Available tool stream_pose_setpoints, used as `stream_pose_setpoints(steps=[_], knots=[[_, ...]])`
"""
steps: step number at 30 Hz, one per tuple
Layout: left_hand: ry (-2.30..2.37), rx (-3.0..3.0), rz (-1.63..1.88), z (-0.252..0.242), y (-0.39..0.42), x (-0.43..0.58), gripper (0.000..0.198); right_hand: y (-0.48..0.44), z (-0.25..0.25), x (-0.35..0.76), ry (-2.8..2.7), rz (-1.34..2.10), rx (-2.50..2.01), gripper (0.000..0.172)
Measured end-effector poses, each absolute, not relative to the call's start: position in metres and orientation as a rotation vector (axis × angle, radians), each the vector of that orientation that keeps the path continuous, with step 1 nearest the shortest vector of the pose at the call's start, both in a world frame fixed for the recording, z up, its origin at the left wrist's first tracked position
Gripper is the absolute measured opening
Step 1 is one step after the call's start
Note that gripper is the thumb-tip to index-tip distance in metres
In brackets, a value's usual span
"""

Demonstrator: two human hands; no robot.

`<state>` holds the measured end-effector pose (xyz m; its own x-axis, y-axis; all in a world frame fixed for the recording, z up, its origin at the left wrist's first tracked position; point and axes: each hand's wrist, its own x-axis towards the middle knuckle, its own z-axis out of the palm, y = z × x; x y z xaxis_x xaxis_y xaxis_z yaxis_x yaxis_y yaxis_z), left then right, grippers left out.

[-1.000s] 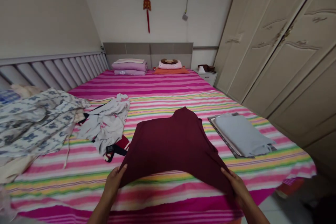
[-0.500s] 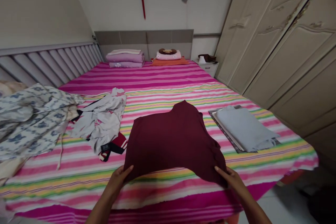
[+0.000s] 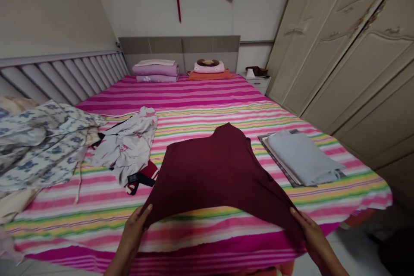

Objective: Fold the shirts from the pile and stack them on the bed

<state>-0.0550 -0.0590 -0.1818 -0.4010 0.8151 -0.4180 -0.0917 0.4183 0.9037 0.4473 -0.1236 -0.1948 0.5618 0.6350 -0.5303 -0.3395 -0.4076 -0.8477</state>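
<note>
A dark maroon garment [image 3: 210,172] lies spread over the striped bed, its exact kind hard to make out. My left hand [image 3: 135,224] pinches its near left corner, thumb on top. At the opposite near corner my right hand [image 3: 308,230] is closed on the cloth too. Between the hands the near edge curves away from me, and both corners are drawn outward. The far part of the garment rests on the bed, with a narrower piece pointing toward the headboard.
Folded clothes [image 3: 299,157] are stacked to the right. Left of the garment lie a crumpled grey-and-pink garment [image 3: 129,146] and a blue-patterned white cloth [image 3: 48,142]. Folded bedding [image 3: 157,71] sits by the headboard [image 3: 161,47]. A wardrobe [image 3: 349,60] stands along the right.
My hands have moved apart, the right one farther to the right, the left one to the left. The near edge of the maroon garment is stretched wider.
</note>
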Motion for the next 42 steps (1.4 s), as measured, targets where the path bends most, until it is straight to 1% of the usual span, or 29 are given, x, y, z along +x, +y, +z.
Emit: stream_pose_setpoints(steps=[2, 5, 9, 11, 13, 16, 18, 20, 22, 24, 26, 29, 37, 40, 42], knots=[[1.673, 0.689, 1.125, -0.193, -0.067, -0.060, 0.058, -0.128, -0.194, 0.449, -0.250, 1.098, -1.704, 0.046], [1.688, 0.739, 1.040, -0.213, -0.073, -0.065, 0.055, -0.130, -0.200, 0.446, -0.332, 1.134, -1.781, 0.046], [1.634, 1.016, 0.909, -0.218, -0.058, -0.067, 0.049, -0.119, -0.207, 0.437, -0.663, 1.038, -1.947, 0.046], [1.666, 1.273, 0.793, -0.205, -0.038, -0.068, 0.045, -0.109, -0.205, 0.433, -0.875, 0.883, -1.989, 0.047], [1.807, 1.488, 0.716, -0.187, -0.010, -0.069, 0.043, -0.095, -0.200, 0.431, -1.010, 0.626, -2.007, 0.051], [1.994, 1.707, 0.760, -0.160, 0.039, -0.067, 0.036, -0.068, -0.193, 0.433, -1.116, 0.289, -1.991, 0.062], [1.995, 1.807, 0.789, -0.150, 0.074, -0.061, 0.031, -0.046, -0.195, 0.437, -1.202, 0.188, -1.956, 0.069], [1.995, 1.858, 0.792, -0.149, 0.107, -0.054, 0.029, -0.026, -0.202, 0.440, -1.245, 0.127, -1.951, 0.075], [2.046, 1.867, 0.799, -0.154, 0.136, -0.045, 0.033, -0.012, -0.213, 0.442, -1.223, 0.083, -2.010, 0.082], [2.110, 1.869, 0.796, -0.161, 0.159, -0.038, 0.039, -0.005, -0.225, 0.442, -1.202, 0.068, -2.098, 0.085], [2.150, 1.876, 0.768, -0.167, 0.176, -0.032, 0.038, -0.005, -0.232, 0.440, -1.205, 0.072, -2.157, 0.082], [2.133, 1.920, 0.641, -0.171, 0.192, -0.032, 0.029, -0.010, -0.234, 0.437, -1.201, 0.087, -2.176, 0.075], [2.185, 1.836, 0.523, -0.159, 0.205, -0.076, 0.029, -0.013, -0.229, 0.438, -1.193, 0.092, -2.210, 0.072], [2.254, 1.885, 0.383, -0.155, 0.203, -0.066, 0.027, -0.006, -0.222, 0.445, -1.219, 0.039, -2.167, 0.063], [2.336, 2.000, 0.425, -0.155, 0.199, -0.043, 0.032, 0.009, -0.212, 0.444, -1.267, -0.031, -2.071, 0.053]])
